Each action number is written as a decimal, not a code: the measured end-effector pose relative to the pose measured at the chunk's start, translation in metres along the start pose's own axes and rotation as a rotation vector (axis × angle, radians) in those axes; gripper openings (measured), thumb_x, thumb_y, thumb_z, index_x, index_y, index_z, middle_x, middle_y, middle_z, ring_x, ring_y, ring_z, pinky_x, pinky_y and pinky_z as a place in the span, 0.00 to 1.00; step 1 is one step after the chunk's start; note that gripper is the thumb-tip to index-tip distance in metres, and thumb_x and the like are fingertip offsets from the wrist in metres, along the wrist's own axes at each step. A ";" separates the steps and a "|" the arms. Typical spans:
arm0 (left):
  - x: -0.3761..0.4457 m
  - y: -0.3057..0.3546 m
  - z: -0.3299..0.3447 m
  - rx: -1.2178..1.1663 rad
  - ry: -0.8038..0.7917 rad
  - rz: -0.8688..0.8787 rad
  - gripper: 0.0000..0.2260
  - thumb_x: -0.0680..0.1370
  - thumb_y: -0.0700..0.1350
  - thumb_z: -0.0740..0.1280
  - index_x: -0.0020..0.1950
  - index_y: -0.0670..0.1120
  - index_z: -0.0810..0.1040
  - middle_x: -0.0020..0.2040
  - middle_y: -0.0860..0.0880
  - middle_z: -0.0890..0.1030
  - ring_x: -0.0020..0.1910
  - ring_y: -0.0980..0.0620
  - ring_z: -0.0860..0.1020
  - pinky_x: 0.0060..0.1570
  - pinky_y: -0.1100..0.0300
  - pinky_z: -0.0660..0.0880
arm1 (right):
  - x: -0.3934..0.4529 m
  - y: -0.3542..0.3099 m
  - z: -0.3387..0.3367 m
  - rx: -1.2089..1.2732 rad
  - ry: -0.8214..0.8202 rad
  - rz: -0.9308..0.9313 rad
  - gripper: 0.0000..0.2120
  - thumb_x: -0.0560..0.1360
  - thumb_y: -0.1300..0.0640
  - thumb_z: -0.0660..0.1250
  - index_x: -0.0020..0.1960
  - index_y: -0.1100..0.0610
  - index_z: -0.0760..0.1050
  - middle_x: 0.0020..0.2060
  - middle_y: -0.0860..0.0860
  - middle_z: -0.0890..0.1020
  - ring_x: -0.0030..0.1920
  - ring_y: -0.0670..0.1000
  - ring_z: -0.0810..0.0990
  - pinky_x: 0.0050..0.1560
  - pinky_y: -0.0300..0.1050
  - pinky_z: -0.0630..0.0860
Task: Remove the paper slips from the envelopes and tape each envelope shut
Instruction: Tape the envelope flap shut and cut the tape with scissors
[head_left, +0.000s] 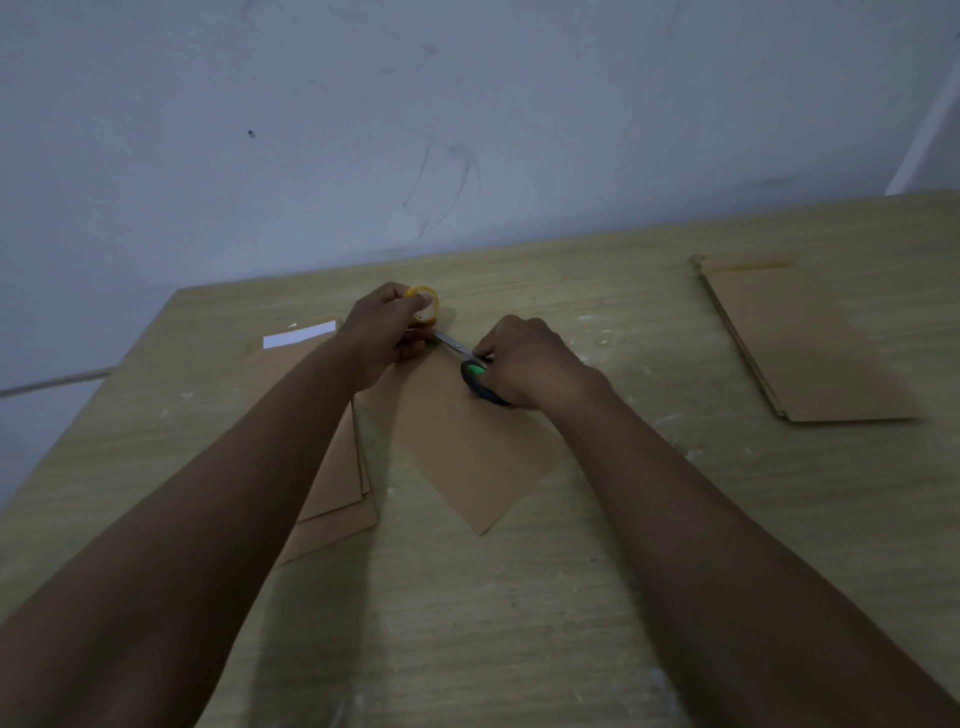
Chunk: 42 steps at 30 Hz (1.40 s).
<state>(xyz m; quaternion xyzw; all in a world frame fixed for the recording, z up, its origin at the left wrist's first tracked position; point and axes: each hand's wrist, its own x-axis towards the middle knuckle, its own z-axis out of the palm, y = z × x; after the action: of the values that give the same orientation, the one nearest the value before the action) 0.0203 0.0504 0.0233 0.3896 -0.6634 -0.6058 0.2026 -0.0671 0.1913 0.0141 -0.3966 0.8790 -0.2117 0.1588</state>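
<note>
A brown envelope (467, 441) is laid flat at the centre of the wooden table (519, 623), turned at an angle so that one corner points toward the viewer. Its far end is covered by both hands.

The left hand (384, 332) is held over the far end of this envelope. Its fingers (387, 299) are curled round a yellow roll of tape (423, 304), which is gripped just above the table surface.

The right hand (524, 358) is closed round the green-and-black handles of a pair of scissors (475, 371). The metal blades are directed toward the left hand and reach a spot just below the tape roll. Whether the blades are parted or closed cannot be told, and a strip of tape between them cannot be made out.

A stack of brown envelopes (337, 493) is placed to the left of the centre envelope, partly hidden under the left forearm. White paper slips (298, 335) are seen at the far end of this stack.

A second stack of envelopes (810, 343) is placed well apart on the right side of the table. A pale wall (363, 130) stands behind the table.
</note>
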 end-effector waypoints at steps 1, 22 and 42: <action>0.000 -0.001 0.000 -0.010 -0.004 0.005 0.07 0.82 0.45 0.66 0.45 0.48 0.73 0.45 0.45 0.79 0.42 0.51 0.79 0.38 0.61 0.75 | 0.000 0.001 0.000 0.006 0.004 0.008 0.17 0.70 0.46 0.74 0.56 0.52 0.83 0.51 0.55 0.82 0.49 0.57 0.80 0.50 0.46 0.80; -0.016 -0.009 0.007 0.037 -0.106 0.066 0.05 0.81 0.44 0.68 0.50 0.43 0.76 0.40 0.43 0.77 0.38 0.50 0.77 0.37 0.60 0.76 | -0.010 0.014 -0.025 0.047 0.166 0.229 0.16 0.76 0.55 0.70 0.61 0.62 0.75 0.60 0.60 0.75 0.59 0.61 0.78 0.48 0.46 0.73; -0.034 0.004 -0.011 0.077 -0.342 -0.004 0.09 0.78 0.34 0.68 0.53 0.46 0.80 0.47 0.47 0.84 0.47 0.54 0.83 0.51 0.55 0.81 | 0.006 -0.011 0.001 0.687 0.367 -0.191 0.08 0.74 0.59 0.72 0.53 0.53 0.84 0.43 0.44 0.82 0.44 0.41 0.80 0.44 0.30 0.72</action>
<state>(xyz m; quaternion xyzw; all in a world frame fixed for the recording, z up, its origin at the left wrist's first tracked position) 0.0482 0.0686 0.0360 0.2897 -0.7102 -0.6378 0.0703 -0.0637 0.1804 0.0183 -0.3560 0.7299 -0.5745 0.1024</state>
